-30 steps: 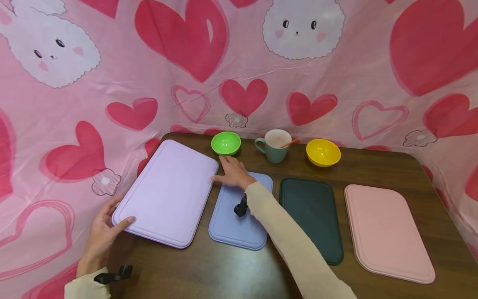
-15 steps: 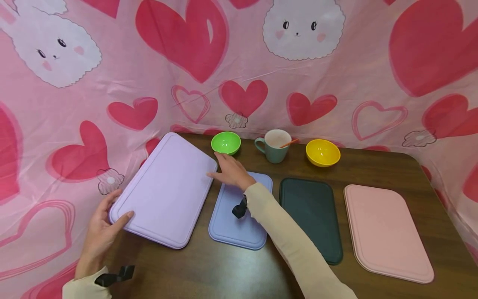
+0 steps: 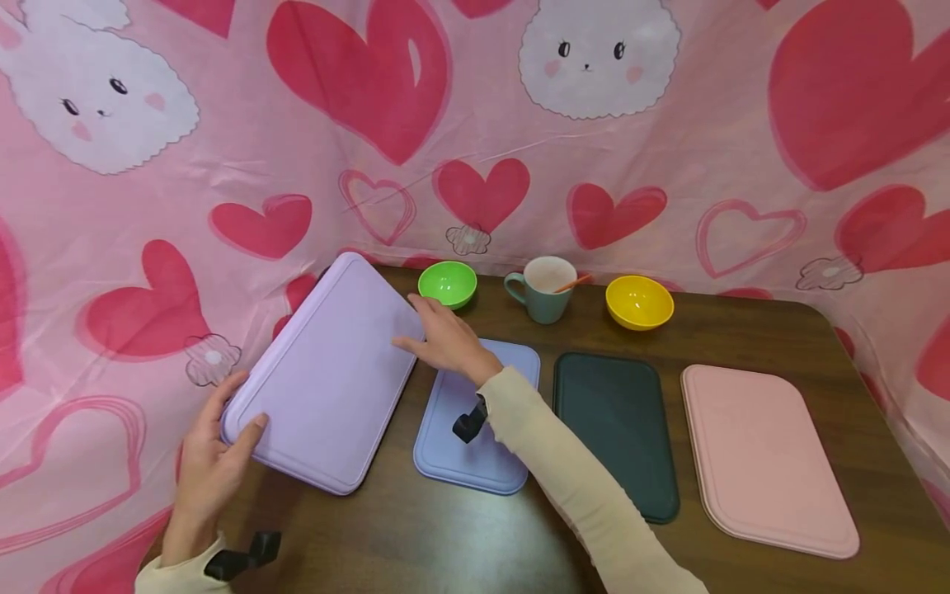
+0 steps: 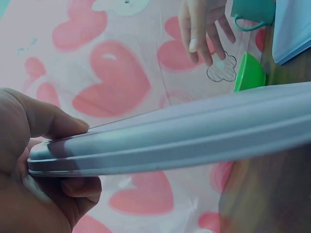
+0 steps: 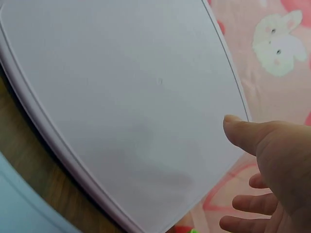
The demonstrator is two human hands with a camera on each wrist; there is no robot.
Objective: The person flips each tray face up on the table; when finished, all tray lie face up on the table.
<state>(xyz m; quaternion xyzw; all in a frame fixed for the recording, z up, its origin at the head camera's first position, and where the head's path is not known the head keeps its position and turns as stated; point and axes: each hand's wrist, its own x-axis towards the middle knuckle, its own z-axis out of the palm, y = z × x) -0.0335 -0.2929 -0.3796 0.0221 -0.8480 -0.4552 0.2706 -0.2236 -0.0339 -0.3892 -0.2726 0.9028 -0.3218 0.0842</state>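
Grasping the lavender board (image 3: 326,371) by its near left corner, the left hand (image 3: 211,466) has its thumb on the upper face and its other fingers curled beneath the edge. The board is at the left of the brown bench (image 3: 416,544), tilted, with its left side raised higher than its right. The right hand (image 3: 449,338) is just beside the board's far right corner, its fingers spread and extended, grasping nothing; whether the thumb touches the board, I cannot tell.

Under the right wrist lies a blue board (image 3: 463,458), flat and just right of the lavender one. Further right lie a dark green board (image 3: 612,421) and, rightmost, a pink board (image 3: 768,458). Along the far side stand a green bowl (image 3: 447,285) near the right hand, a teal mug (image 3: 545,305) with its handle to the left and an orange stick (image 3: 573,284) in it, and a yellow bowl (image 3: 639,303) to the right. Behind them hangs a pink cloth (image 3: 534,214) printed with hearts and rabbit faces.
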